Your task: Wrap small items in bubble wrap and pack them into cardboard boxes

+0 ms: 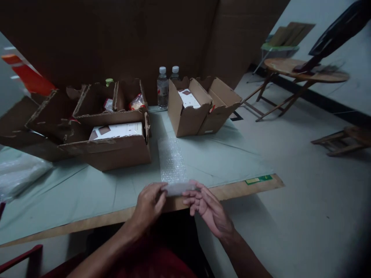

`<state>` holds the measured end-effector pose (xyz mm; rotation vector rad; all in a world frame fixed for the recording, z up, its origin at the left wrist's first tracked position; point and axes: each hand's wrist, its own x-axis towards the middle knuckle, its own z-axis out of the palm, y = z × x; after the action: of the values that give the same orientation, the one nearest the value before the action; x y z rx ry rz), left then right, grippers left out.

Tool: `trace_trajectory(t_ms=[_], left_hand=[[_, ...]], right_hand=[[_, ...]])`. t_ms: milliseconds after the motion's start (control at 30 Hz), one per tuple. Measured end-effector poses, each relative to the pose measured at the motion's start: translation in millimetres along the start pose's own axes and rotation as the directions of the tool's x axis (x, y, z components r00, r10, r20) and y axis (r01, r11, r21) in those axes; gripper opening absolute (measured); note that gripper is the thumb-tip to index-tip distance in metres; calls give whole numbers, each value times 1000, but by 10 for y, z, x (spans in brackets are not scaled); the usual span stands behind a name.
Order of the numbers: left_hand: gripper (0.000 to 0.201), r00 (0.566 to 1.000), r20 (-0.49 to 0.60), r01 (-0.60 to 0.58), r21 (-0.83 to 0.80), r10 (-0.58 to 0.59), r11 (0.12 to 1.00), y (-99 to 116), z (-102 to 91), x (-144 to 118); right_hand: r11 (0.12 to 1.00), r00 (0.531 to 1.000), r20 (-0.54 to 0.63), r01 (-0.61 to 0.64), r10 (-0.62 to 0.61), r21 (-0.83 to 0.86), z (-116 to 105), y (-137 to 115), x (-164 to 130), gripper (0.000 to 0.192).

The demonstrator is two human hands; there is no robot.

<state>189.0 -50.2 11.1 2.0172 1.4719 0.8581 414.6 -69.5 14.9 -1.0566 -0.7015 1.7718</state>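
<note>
1. Dim workroom; we are sitting at a green-covered table.
2. We are pinching the near end of a bubble wrap strip at the table's front edge, left hand and right hand both closed on it.
3. We judge it light, limp and crushable; its edges are best for gripping.
4. Beyond it, cardboard boxes and water bottles are standing; no writing is legible.

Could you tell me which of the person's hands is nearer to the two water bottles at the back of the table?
Left. The left hand lies almost straight below the water bottles; the right hand sits further off to their right.
</note>
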Motion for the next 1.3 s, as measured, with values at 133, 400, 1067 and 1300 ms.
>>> trace_trajectory(t_ms=[133, 400, 1067, 1300], left_hand=[[45, 953, 113, 269, 104, -280, 958, -29, -17, 432], [53, 938, 158, 241, 345, -310, 907, -66, 100, 575], [41, 999, 32, 13, 305, -24, 952, -233, 74, 140], [41, 970, 65, -240, 152, 233, 959, -148, -30, -144]], right_hand=[[894, 952, -65, 255, -298, -369, -40, -43, -34, 52], [-165, 764, 491, 467, -419, -869, -37, 18, 282, 46], [-285, 665, 554, 478, -501, -831, 20, 6, 275, 27], [-117, 757, 538, 536, -370, -836, 50, -28, 290, 26]])
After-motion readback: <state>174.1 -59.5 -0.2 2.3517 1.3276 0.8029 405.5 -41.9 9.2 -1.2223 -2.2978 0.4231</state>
